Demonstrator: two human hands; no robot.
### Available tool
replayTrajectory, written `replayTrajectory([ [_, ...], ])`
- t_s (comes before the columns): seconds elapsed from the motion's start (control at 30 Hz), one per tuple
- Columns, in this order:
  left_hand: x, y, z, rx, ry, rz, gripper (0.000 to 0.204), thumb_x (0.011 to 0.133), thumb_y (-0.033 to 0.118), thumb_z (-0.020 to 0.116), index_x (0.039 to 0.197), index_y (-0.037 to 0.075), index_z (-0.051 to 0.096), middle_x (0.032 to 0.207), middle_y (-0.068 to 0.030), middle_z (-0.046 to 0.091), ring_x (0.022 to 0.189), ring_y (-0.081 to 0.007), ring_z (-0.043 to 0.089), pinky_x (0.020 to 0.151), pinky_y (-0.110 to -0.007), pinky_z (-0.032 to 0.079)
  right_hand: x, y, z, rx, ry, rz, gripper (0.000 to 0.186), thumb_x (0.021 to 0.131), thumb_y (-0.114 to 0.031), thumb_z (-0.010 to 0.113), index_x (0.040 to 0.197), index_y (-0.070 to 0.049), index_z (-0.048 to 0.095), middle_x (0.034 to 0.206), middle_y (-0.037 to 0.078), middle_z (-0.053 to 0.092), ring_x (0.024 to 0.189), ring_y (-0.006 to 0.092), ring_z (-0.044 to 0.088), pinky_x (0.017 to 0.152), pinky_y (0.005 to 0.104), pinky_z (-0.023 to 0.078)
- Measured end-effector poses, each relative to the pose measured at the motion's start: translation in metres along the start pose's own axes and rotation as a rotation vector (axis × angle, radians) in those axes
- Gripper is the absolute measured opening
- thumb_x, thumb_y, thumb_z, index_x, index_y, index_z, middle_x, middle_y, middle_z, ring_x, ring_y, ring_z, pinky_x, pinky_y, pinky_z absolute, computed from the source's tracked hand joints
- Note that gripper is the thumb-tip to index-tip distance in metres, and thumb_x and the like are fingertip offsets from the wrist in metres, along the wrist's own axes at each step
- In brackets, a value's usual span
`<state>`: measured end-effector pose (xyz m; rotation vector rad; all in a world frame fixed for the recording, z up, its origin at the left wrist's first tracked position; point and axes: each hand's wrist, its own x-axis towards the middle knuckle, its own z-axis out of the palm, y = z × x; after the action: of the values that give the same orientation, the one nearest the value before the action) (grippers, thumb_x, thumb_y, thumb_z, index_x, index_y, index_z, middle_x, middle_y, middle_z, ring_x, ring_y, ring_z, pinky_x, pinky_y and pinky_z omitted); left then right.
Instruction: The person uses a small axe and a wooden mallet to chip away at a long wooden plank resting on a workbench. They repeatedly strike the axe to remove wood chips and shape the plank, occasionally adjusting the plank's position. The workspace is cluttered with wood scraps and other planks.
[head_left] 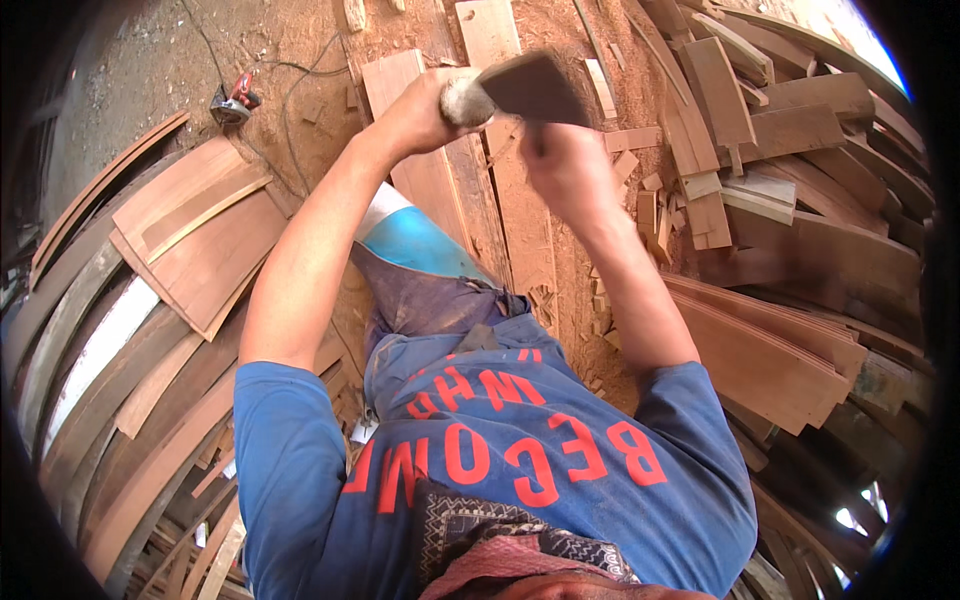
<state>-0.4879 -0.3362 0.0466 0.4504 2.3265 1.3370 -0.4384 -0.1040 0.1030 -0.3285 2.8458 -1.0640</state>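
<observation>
Brown-black and blurred in the head view, a flat piece [535,87] sits above wooden boards [525,220]. Left hand [422,112] curls round its pale end [466,101]; right hand [570,165] closes on its underside. Firm, steady grips suit best.

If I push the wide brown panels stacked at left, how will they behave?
The panels are probably stiff: they look like flat wooden sheets. They may slide rather than roll, since their edges are staggered and no fastening shows. The narrow strip on top could slip off first, as it seems simply to rest there.
</observation>
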Motion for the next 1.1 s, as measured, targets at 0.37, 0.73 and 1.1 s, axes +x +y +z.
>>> replayTrajectory([
  [0.37, 0.006, -0.019, -0.013, -0.328, 0.371, -0.331, 0.026, 0.088, 0.033, 0.086, 0.093, 0.014, 0.069, 0.090, 0.0001, 0.072, 0.090, -0.0090, 0.069, 0.085, -0.030, 0.059, -0.021, 0.020, -0.014, 0.065, -0.209, 0.394, 0.040, 0.091, -0.023, 0.066, 0.115, 0.009, 0.062, 0.100, 0.035, 0.071, 0.100, 0.0506, 0.069, 0.087, 0.0537, 0.053],
  [0.73, -0.009, 0.013, 0.014, -0.003, 0.098, -0.176, 0.043, 0.084, 0.042, 0.090, 0.103, 0.009, 0.070, 0.095, -0.0032, 0.074, 0.091, -0.0157, 0.068, 0.086, -0.036, 0.056, -0.035, 0.021, -0.027, 0.162, -0.214, 0.495, 0.044, 0.091, -0.024, 0.070, 0.119, 0.009, 0.063, 0.102, 0.034, 0.072, 0.102, 0.0470, 0.071, 0.088, 0.0496, 0.054],
  [1.1, -0.004, 0.019, 0.031, 0.068, 0.027, -0.068, 0.040, 0.086, 0.035, 0.088, 0.106, 0.006, 0.070, 0.100, -0.0093, 0.076, 0.094, -0.0223, 0.071, 0.088, -0.039, 0.056, -0.034, 0.006, -0.054, 0.176, -0.090, 0.439, 0.041, 0.091, -0.025, 0.071, 0.111, 0.009, 0.064, 0.101, 0.031, 0.073, 0.099, 0.0428, 0.073, 0.087, 0.0466, 0.054],
])
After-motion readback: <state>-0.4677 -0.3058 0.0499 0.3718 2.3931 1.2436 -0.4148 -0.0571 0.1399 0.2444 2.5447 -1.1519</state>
